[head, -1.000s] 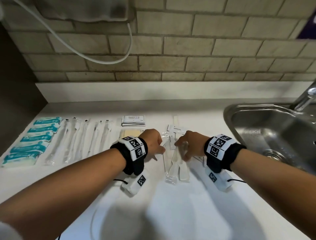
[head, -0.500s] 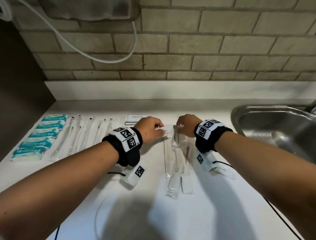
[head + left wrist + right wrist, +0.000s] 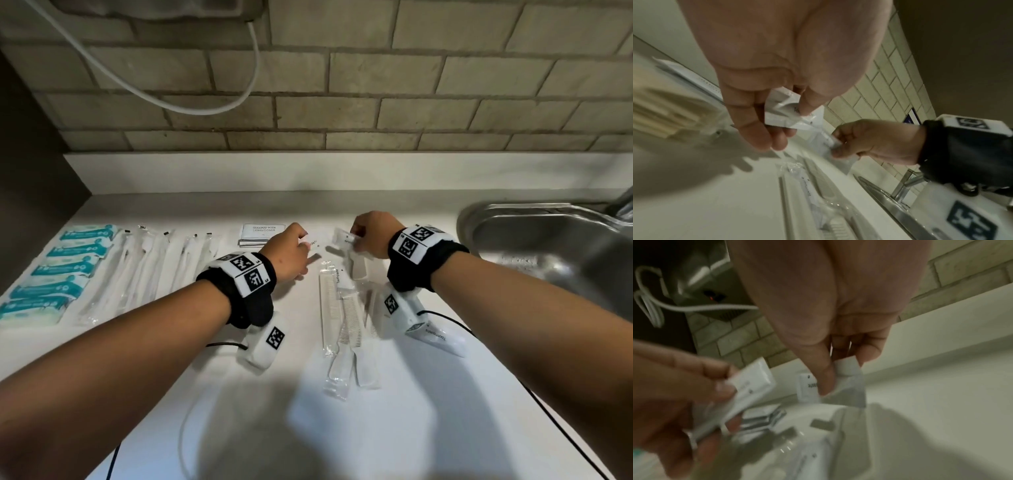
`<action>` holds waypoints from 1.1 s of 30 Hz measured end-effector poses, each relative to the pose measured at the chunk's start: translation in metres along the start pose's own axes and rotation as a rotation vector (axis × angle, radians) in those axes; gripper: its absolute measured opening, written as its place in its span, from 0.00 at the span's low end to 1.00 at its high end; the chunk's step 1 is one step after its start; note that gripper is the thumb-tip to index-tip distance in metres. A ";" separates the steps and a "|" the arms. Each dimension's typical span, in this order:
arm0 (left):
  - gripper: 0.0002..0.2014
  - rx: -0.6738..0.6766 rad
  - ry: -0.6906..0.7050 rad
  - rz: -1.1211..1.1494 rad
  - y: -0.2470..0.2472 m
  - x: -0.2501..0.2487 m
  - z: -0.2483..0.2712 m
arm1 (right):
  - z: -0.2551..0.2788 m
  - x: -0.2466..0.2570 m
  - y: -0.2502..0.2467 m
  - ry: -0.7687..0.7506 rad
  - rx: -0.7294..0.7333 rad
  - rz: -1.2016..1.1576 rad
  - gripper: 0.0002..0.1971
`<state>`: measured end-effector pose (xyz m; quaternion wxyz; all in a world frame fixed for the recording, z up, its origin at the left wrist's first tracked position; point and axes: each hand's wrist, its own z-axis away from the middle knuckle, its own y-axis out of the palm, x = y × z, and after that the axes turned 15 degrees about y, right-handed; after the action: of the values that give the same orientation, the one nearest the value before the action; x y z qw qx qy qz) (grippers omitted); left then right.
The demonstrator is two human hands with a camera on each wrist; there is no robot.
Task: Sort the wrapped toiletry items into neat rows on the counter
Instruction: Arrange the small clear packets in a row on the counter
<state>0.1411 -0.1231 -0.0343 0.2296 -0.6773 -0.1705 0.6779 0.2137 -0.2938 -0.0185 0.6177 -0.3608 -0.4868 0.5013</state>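
Two small white toothpaste sachets are held above the white surface (image 3: 411, 428), near its back edge. The left hand (image 3: 287, 255) pinches one sachet (image 3: 789, 110) between thumb and fingers; the right hand (image 3: 373, 236) pinches the other (image 3: 846, 368) by its end. Just below the hands, wrapped combs (image 3: 346, 318) lie side by side. To the left sit a shampoo sachet stack (image 3: 262, 234), a row of wrapped toothbrushes (image 3: 147, 270) and a row of teal packets (image 3: 65, 267). A steel sink (image 3: 555, 246) is at the right.
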 end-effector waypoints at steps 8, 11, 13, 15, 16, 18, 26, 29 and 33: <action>0.16 -0.099 0.001 0.248 0.012 -0.024 0.002 | 0.041 0.006 0.002 -0.090 0.205 -0.751 0.27; 0.17 -0.013 0.061 0.203 0.014 -0.035 0.006 | 0.051 0.002 0.009 -0.075 0.146 -0.767 0.29; 0.12 0.030 0.070 0.222 0.019 -0.038 0.011 | 0.056 -0.006 0.010 -0.027 0.134 -0.779 0.30; 0.13 0.030 0.094 0.214 0.024 -0.038 0.013 | 0.061 -0.016 0.008 0.012 0.198 -0.718 0.29; 0.14 0.027 0.112 0.206 0.025 -0.039 0.015 | 0.065 -0.023 0.007 0.014 0.241 -0.618 0.28; 0.12 0.028 0.148 0.206 0.026 -0.042 0.020 | 0.074 -0.039 0.005 -0.007 0.260 -0.263 0.25; 0.11 0.006 0.287 0.070 0.028 -0.054 0.022 | 0.103 -0.096 0.010 0.105 0.206 0.313 0.21; 0.11 -0.001 0.312 0.085 0.039 -0.058 0.023 | 0.107 -0.106 0.014 0.112 0.187 0.251 0.19; 0.08 -0.036 0.320 0.076 0.048 -0.059 0.021 | 0.105 -0.108 0.011 0.053 0.197 0.227 0.20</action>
<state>0.1147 -0.1931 -0.0104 0.2158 -0.7865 -0.1184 0.5665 0.1069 -0.4000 -0.0268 0.6022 -0.3642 -0.3751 0.6033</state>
